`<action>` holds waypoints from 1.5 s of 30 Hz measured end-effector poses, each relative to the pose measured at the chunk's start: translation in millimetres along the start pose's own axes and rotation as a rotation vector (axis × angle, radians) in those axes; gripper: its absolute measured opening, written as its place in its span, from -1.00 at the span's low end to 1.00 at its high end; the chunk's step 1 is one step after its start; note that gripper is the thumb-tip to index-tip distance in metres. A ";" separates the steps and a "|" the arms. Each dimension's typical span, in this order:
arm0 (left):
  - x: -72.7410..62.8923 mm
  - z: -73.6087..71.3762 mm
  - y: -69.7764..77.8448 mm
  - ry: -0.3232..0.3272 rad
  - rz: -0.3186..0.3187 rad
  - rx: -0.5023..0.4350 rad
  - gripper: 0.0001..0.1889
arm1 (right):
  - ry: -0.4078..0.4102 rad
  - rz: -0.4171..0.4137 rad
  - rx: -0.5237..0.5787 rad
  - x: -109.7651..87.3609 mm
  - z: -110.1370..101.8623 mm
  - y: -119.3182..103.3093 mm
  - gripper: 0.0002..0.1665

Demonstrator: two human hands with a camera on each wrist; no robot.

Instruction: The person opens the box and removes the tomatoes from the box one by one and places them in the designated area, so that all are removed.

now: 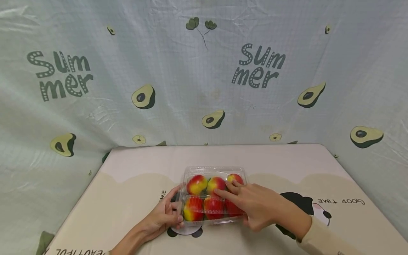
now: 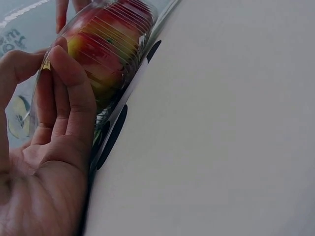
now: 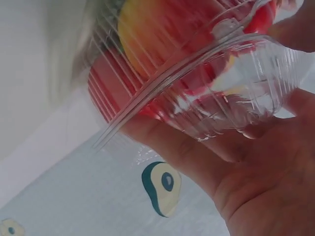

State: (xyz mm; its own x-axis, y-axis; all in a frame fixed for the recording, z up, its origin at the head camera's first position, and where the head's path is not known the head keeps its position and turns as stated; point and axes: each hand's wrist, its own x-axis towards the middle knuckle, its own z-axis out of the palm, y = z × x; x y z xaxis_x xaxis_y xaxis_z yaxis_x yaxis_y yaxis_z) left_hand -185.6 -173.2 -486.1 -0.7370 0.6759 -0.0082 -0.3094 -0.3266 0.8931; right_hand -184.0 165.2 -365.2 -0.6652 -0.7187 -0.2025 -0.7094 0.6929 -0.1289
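A clear plastic clamshell box [image 1: 211, 170] sits on the table holding several red-and-yellow fruits [image 1: 196, 185] that look like apples, in two rows. At its left side my left hand [image 1: 162, 216] grips the rim; the left wrist view shows the thumb and fingers [image 2: 74, 98] pinching the edge. My right hand [image 1: 259, 205] lies over the box's right part, its fingers extended onto the lid [image 3: 236, 105]. In the right wrist view its thumb [image 3: 298, 29] is by the rim. Whether the lid is latched I cannot tell.
The table cover [image 1: 134, 198] is pink and beige, with printed cartoon animals and words. Behind and at both sides hang pale sheets [image 1: 178, 88] printed with avocados and lettering.
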 end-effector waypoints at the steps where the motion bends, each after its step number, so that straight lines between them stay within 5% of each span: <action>1: 0.1 -0.2 0.1 0.002 0.000 0.007 0.09 | -0.003 0.003 0.004 -0.6 -0.1 -0.2 0.27; 13: 1.1 0.5 0.2 0.025 -0.020 0.034 0.10 | 0.022 -0.058 -0.021 -1.4 0.5 3.9 0.21; 34: 0.2 -4.0 -2.2 0.011 0.045 0.084 0.09 | -0.009 -0.066 -0.032 2.7 -7.3 5.6 0.10; 45: 1.9 -3.6 -2.1 0.009 0.008 0.042 0.10 | 0.011 -0.071 -0.035 2.9 -17.9 9.0 0.05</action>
State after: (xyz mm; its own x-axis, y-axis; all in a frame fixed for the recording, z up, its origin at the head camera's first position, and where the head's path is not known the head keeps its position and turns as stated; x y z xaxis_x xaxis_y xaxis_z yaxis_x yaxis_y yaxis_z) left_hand -188.6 -173.6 -489.5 -0.7447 0.6673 -0.0048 -0.2782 -0.3038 0.9112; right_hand -196.5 168.3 -349.6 -0.6153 -0.7667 -0.1834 -0.7624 0.6379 -0.1088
